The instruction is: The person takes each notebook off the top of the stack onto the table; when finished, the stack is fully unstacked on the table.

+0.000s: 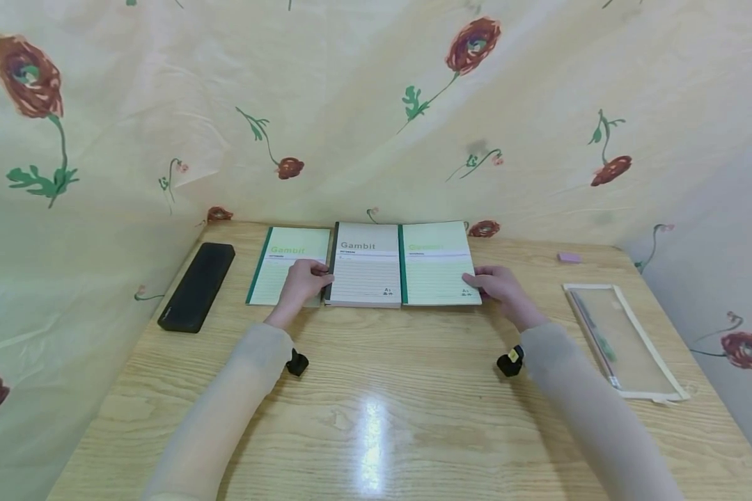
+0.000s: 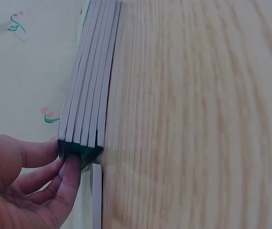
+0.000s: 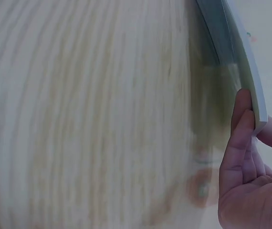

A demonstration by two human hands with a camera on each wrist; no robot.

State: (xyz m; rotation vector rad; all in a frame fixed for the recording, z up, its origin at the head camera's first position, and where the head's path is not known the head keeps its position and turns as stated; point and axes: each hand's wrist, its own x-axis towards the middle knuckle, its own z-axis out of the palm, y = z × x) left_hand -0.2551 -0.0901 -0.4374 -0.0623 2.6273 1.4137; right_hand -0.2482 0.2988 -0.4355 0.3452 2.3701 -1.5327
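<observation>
Head view: three paper notebooks lie in a row at centre frame on the pale wood-grain table [image 1: 376, 390], each with its long axis running up the frame toward the floral cloth backdrop [image 1: 363, 104], titles readable from the near side. The thick grey-covered stack of notebooks [image 1: 365, 264] sits in the middle, its right side touching the green-covered notebook with a dark green spine [image 1: 437, 263]; a second green-covered thin notebook [image 1: 288, 263] lies at its left. The left hand [image 1: 302, 280] rests at the stack's lower left corner; the right hand [image 1: 500, 287] is at the lower right corner of the right-hand notebook. A flat black rectangular case [image 1: 198, 285] lies at left, a clear zip pouch with cream edging [image 1: 623, 341] at right, a small pink eraser [image 1: 568, 257] above it. Left wrist view: the stack [image 2: 86, 90] shows several bound books edge-on; fingers [image 2: 68, 176] pinch its corner. Likely fairly heavy, stiff as a block, layers apt to slide; best gripped at the spine side. Right wrist view: fingers [image 3: 241, 129] curl under the lifted corner of the thin notebook [image 3: 243, 62], thumb behind. Light, bendy, already bowing; better supported mid-edge.
</observation>
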